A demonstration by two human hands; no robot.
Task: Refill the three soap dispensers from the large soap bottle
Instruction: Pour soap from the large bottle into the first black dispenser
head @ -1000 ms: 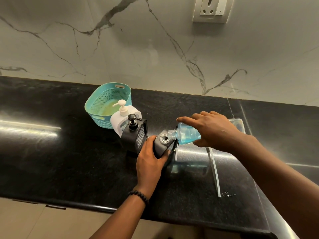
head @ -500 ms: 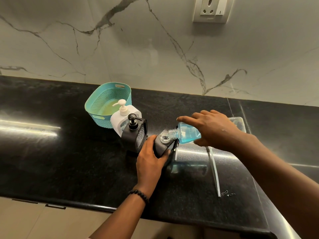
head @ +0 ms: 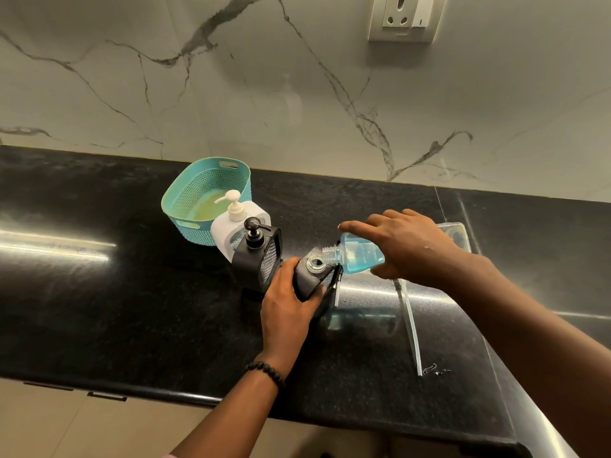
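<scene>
blue soap fills the bottle point(head: 362, 257), which the right hand point(head: 405, 247) grips tipped nearly flat, forefinger straight along its top, its threaded neck just over the open mouth of a black dispenser point(head: 312, 276). the left hand point(head: 289, 304) wraps round that dispenser and holds it on the counter point(head: 132, 309). whether soap is running yet i cannot tell. this looks like the pour into one dispenser. next it wants a steady tilt with the neck kept over the mouth, since a slip would spill. just left stand a second black dispenser point(head: 258, 256) and a white dispenser point(head: 236, 226), pumps on, a teal basket point(head: 205, 196) behind them. a clear tube point(head: 408, 328) lies to the right.
</scene>
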